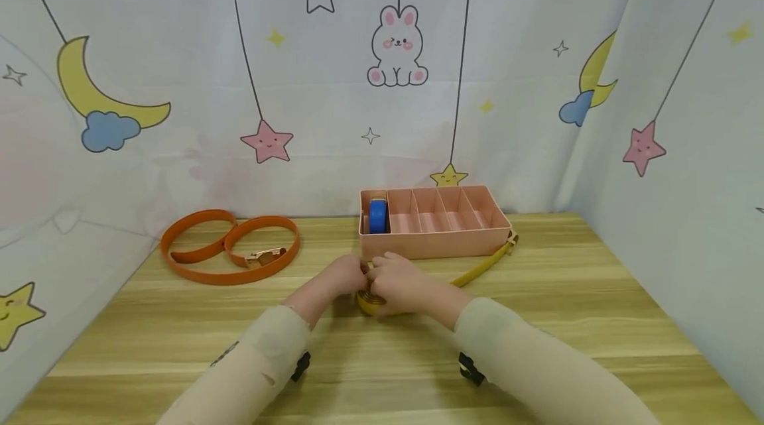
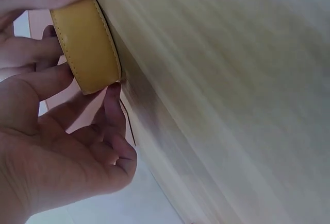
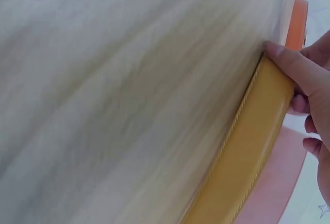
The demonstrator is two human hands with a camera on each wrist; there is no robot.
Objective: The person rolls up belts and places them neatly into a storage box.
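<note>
A yellow belt (image 1: 371,304) lies partly coiled on the table, its stitched strap running right to a buckle end beside the pink box. My left hand (image 1: 346,274) is at the coil's left side; in the left wrist view its fingertips (image 2: 114,91) pinch the edge of the yellow belt (image 2: 90,44). From the other side my right hand (image 1: 398,282) grips the coil. The right wrist view has the right thumb (image 3: 289,62) pressed on the strap's outer face, with the other fingers behind it. The inside of the coil is mostly hidden by the hands.
Just behind the hands stands a pink divided box (image 1: 436,247), with a rolled blue belt (image 1: 378,216) in its leftmost compartment. An orange belt (image 1: 229,277) with a metal buckle lies in loose loops at the back left. A patterned cloth (image 1: 334,93) hangs behind the table.
</note>
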